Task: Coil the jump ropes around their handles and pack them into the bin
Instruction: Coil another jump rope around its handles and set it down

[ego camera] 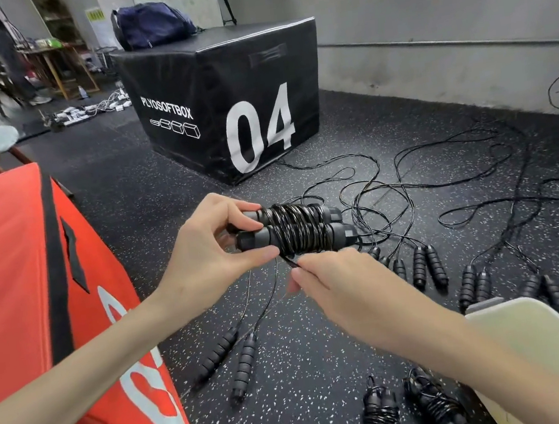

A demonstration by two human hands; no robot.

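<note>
**Rope end being tucked on a nearly finished coil**

Nearest the camera, two bare forearms are reaching forward over the speckled floor (290, 369), and the hands are meeting at one jump rope bundle (296, 228), held in the air between them. The left hand (205, 252) is clamped on the near ends of the paired handles, thumb below and fingers curled over the top. The right hand (336, 286) is pinching the loose rope end (289, 262) just under the wraps, fingers closed on the cord.

The cord is thin, glossy and springy by the look of it, so it is likely to be slippery and to unwind if tension is dropped; the ribbed handles are judged light and grippy, and are the better place to be held. The coil appears almost complete, with the tail probably being secured.

Just below, two finished bundles (406, 411) are lying on the floor at the lower edge. Uncoiled ropes (442, 174) are trailing loosely across the floor, their handles (429, 265) lying in pairs to the right, and one more pair (233, 362) near the left forearm. A pale bin edge (547, 337), presumably the packing bin, is showing at lower right. A red padded box (15, 279) is standing to the left, and a black plyo box (223, 106) marked 04 is standing further back, with a dark bag (151, 25) resting on it.
</note>
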